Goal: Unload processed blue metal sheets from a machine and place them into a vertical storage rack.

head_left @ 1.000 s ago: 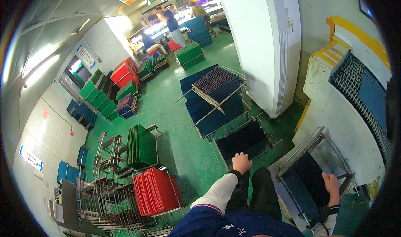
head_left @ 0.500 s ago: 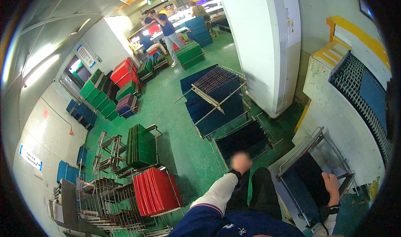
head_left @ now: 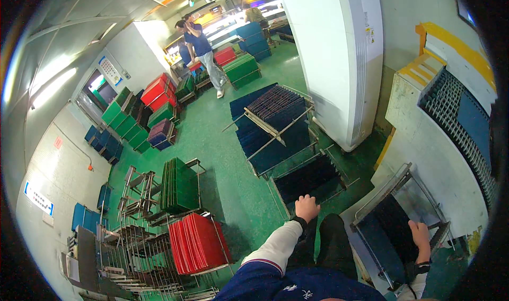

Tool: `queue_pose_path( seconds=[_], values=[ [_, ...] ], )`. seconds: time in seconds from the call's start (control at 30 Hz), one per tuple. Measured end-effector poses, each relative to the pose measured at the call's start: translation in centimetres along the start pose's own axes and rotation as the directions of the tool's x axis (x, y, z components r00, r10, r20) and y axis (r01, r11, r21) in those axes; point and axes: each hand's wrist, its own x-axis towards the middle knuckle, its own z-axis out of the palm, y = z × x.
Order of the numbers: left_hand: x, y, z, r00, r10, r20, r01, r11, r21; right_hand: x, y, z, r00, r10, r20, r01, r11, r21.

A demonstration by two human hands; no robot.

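Note:
Low in the view, my left hand (head_left: 307, 208) is over my leg, just in front of a floor rack of dark boards (head_left: 307, 179). Its fingers look slightly apart, and nothing shows in them. At the lower right, a metal rack (head_left: 383, 191) holds a tilted stack of dark blue boards (head_left: 389, 229). My right hand (head_left: 420, 234) is closed at the right edge of that stack, its fingers bent over the boards. Where the fingertips end is hidden.
A larger rack of dark boards (head_left: 275, 147) stands ahead, beside a tall white cabinet (head_left: 334, 62). At right is a machine with a roller bed (head_left: 450, 105). Racks of green boards (head_left: 180, 187) and red boards (head_left: 199, 242) stand left. A person (head_left: 200, 44) is farther back.
The person at the back has shifted and turned, with the legs in a walking stance. My left hand stays in about the same place; my right hand has hardly moved.

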Motion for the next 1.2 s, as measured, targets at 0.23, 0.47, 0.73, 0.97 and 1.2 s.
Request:
queue_pose_path(
  seconds=[0.23,0.47,0.73,0.97,1.2],
  values=[
    [0.0,0.0,0.0,1.000,-0.003,-0.012,0.003,1.000,-0.016,0.0,-0.3,-0.2,1.000,-0.001,0.010,0.001,1.000,0.028],
    [0.0,-0.1,0.1,1.000,-0.006,-0.018,0.006,1.000,-0.020,0.3,0.6,0.5,1.000,-0.016,-0.016,0.017,0.998,0.061],
    [-0.1,-0.1,0.1,1.000,-0.002,-0.023,0.001,1.000,-0.028,0.1,-0.5,-0.2,0.998,0.045,0.034,-0.047,0.995,0.085],
    [-0.1,0.0,0.1,0.999,0.007,-0.037,-0.008,1.000,-0.026,0.4,1.5,1.0,1.000,-0.010,-0.022,0.012,0.997,0.081],
    [0.0,-0.2,0.5,0.999,0.004,-0.053,-0.005,1.000,-0.021,0.5,0.7,0.7,1.000,-0.024,-0.016,0.025,0.998,0.064]
  ],
)
